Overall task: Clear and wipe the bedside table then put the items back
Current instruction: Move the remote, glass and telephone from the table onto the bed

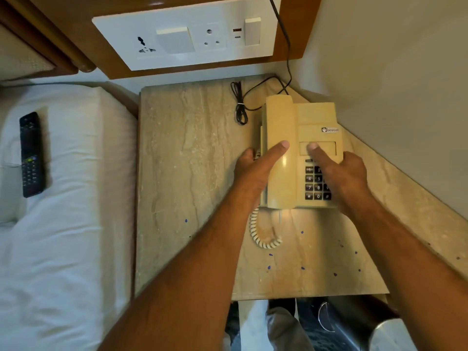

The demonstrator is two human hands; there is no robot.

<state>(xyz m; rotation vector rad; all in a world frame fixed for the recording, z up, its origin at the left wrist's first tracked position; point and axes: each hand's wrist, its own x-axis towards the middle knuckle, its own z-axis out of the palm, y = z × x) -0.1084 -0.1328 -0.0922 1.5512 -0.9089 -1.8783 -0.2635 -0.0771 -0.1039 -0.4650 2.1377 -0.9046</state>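
A black remote (32, 154) is lying on the white bed (65, 224) at nine o'clock, well apart from the work. At centre, the marble tabletop (187, 158) is carrying only the beige telephone (301, 153), which is sitting toward two o'clock near the wall corner, its coiled cord (260, 231) trailing toward six and a bundled black cable (240, 105) lying just beside it at twelve. Small blue specks are dotting the stone near the front edge.

The left hand (253, 171) is gripping the telephone's left side — thumb laid over the handset, fingers wrapping under the edge, though those are mostly hidden. The right hand (347, 173) is holding the right side, thumb pressing near the keypad, its fingers curling out of sight round the far edge.

The clearing step appears to be in hand: with the specks unwiped, the telephone looks like the last item to go. The next move is calling for a level two-handed lift toward the bed at nine o'clock — minding both cords' slack.
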